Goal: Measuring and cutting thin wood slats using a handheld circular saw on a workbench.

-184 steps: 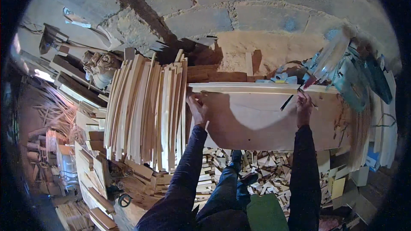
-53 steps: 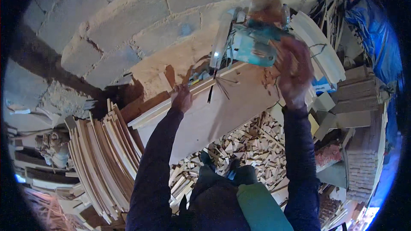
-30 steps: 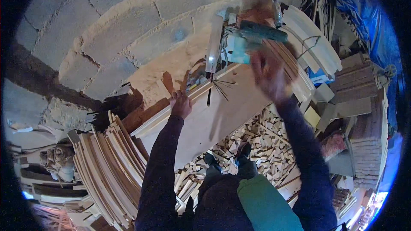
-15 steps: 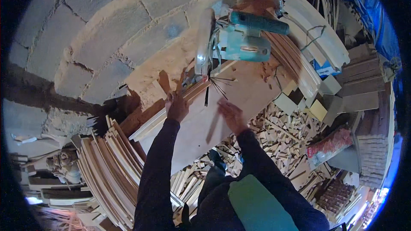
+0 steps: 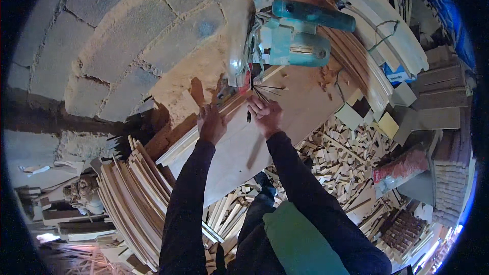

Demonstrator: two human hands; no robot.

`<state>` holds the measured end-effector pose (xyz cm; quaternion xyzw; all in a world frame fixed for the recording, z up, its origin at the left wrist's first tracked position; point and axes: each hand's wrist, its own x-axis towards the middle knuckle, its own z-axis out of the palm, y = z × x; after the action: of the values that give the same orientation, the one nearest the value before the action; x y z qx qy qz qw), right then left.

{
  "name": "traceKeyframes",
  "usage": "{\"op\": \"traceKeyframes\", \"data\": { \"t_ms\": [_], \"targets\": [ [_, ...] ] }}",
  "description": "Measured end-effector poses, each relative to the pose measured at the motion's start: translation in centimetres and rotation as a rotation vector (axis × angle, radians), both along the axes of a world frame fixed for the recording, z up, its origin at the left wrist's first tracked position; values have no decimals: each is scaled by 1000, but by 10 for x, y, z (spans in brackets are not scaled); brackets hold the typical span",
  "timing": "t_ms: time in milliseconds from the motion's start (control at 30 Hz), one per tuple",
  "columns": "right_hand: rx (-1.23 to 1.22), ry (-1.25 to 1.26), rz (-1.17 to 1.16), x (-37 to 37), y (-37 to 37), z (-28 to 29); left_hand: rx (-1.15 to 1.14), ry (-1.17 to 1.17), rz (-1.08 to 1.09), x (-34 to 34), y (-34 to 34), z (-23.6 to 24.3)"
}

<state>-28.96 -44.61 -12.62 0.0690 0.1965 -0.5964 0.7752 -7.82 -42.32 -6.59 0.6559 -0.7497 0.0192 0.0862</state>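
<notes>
A teal miter saw (image 5: 298, 46) with a pale guard (image 5: 240, 43) stands over a light board tabletop (image 5: 224, 158). Below the guard a wooden strip (image 5: 235, 106) runs along the back edge of the board. My left hand (image 5: 211, 123) grips this strip at its left part, fingers curled over it. Close under the saw's guard is my right hand (image 5: 266, 117), its fingers bent together by the strip's right end; what they hold, if anything, is hidden. Thin dark slivers (image 5: 267, 90) fan out on the board just beyond those fingers.
Long curved wooden strips (image 5: 135, 198) are stacked at the left, and more strips (image 5: 356, 61) lie right of the saw. Small wood offcuts (image 5: 336, 158) cover the floor below the board. A block wall (image 5: 132, 46) rises behind; a red-and-white sack (image 5: 402, 168) lies at right.
My right hand has moved left and away from me, from over the board to the strip's end under the saw. My left hand stays on the strip.
</notes>
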Motion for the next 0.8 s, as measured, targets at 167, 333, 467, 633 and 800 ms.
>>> {"op": "traceKeyframes", "data": {
  "t_ms": [167,333,467,633,800],
  "targets": [
    [-9,62,8,1,-3,0,-52,26,-32,4,-1,-7],
    [15,242,118,-8,3,2,-127,17,-52,9,0,-15],
    [-516,1324,-105,-36,40,80,-138,55,-18,12,2,-18],
    [-925,1799,-729,-92,28,292,-114,58,-37,11,4,-15],
    [-1392,2537,-868,-100,-75,406,-125,78,-42,13,4,-5]
  ]
}}
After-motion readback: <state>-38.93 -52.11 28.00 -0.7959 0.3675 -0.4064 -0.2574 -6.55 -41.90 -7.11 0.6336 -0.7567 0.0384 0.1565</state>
